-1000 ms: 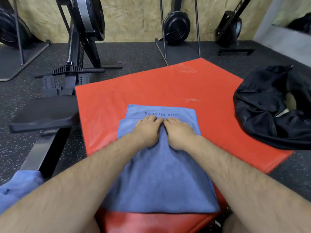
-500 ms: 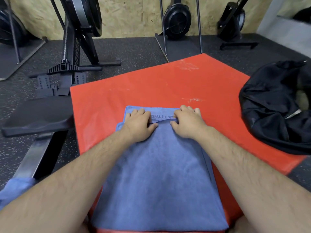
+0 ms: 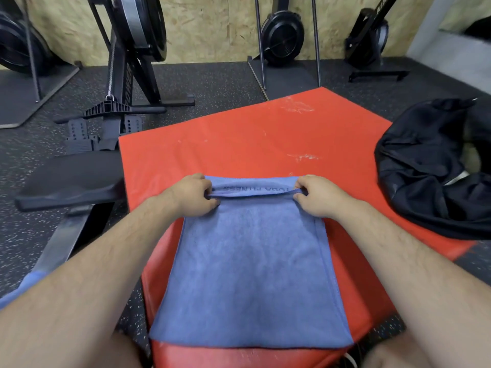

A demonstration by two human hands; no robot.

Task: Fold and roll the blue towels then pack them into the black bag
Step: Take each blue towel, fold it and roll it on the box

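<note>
From the head camera, a folded blue towel [image 3: 251,274] lies lengthwise on the red mat [image 3: 239,144], its near edge at the mat's front lip, with bare red surface open beyond its far edge and to both sides. The left hand [image 3: 190,195] and right hand [image 3: 316,196] each pinch a far corner, curling that edge over into a thin roll. Printed lettering there reads upside down, "FITNESS" legible, while the black bag [image 3: 435,166] slumps at the mat's right edge, well apart from the towel.
</note>
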